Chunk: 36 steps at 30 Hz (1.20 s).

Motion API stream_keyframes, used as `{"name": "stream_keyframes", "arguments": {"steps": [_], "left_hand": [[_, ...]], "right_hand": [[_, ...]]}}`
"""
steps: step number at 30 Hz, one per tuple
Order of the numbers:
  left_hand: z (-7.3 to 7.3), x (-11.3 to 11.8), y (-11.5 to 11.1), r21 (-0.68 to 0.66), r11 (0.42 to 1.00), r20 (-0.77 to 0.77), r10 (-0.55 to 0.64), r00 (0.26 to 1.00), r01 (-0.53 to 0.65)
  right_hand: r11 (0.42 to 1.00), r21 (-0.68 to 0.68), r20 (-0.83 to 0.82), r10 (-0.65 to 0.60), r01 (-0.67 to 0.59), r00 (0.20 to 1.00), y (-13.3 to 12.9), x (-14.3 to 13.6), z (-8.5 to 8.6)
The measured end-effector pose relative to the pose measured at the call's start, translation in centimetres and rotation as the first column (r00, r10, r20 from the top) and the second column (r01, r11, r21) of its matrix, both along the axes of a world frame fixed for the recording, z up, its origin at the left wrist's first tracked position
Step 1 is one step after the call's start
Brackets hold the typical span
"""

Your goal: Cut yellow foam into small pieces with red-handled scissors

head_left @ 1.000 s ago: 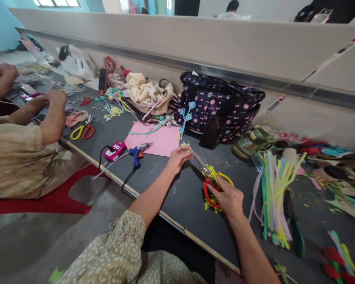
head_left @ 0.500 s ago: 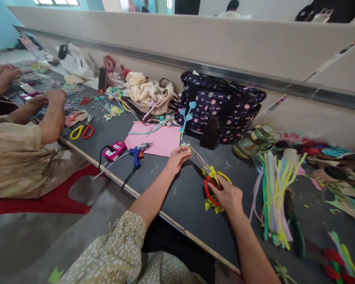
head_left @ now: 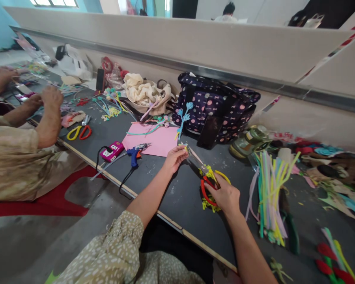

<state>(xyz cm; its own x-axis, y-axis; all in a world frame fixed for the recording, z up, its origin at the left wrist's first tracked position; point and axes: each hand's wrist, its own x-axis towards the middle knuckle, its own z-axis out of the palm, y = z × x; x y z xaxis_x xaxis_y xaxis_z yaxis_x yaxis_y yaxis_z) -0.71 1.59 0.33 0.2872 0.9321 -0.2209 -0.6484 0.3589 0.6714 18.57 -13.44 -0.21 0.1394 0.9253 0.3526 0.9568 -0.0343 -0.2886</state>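
The person's left hand [head_left: 176,158] is near the middle of the dark table [head_left: 174,193]. Its thumb and fingers are pinched close together on a small yellowish bit [head_left: 185,148], too tiny to see well. The right hand [head_left: 227,194] has its fingers wrapped round the handles of the scissors [head_left: 204,169], one red and one yellow. The blades look a little apart, and their tips point at the left hand and sit just beside the pinched bit. I can't tell if they touch it. A heap of little yellow pieces [head_left: 210,206] lies under the scissors.

Both arms reach over the pale front edge [head_left: 182,232] of the table. Between the arms there is a stretch of bare top. To the left, a blue glue gun [head_left: 134,154] lies near that edge, and its black cord hangs over. There is some room between it and the left arm. A pink sheet [head_left: 154,142] comes up just beside the left hand.

Behind the hands, a spotted bag [head_left: 225,100] with a black phone [head_left: 209,131] leaning on it blocks the back. To the right, a bunch of soft colored stems [head_left: 272,197] stops near the right arm, with a narrow gap between.
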Motion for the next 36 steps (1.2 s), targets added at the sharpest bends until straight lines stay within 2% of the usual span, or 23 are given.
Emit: {"name": "stream_keyframes", "arguments": {"steps": [10, 16, 22, 36], "left_hand": [[-0.42, -0.03, 0.23, 0.001, 1.000, -0.005, -0.006, 1.000, 0.006], [-0.18, 0.10, 0.03, 0.048, 0.998, -0.065, 0.033, 0.997, -0.030], [0.07, 0.29, -0.03, 0.065, 0.997, -0.053, 0.049, 0.997, -0.045], [0.16, 0.21, -0.14, 0.048, 0.997, -0.119, 0.058, 0.991, -0.052]], "right_hand": [[0.997, 0.065, 0.027, 0.039, -0.040, 0.999, -0.21, 0.02, -0.10], [0.996, 0.075, 0.054, 0.047, -0.051, 0.997, -0.18, 0.01, -0.17], [0.996, 0.073, 0.094, 0.035, -0.042, 0.995, -0.21, 0.00, -0.18], [0.993, 0.091, 0.055, 0.066, -0.071, 0.996, -0.23, -0.13, -0.30]]}}
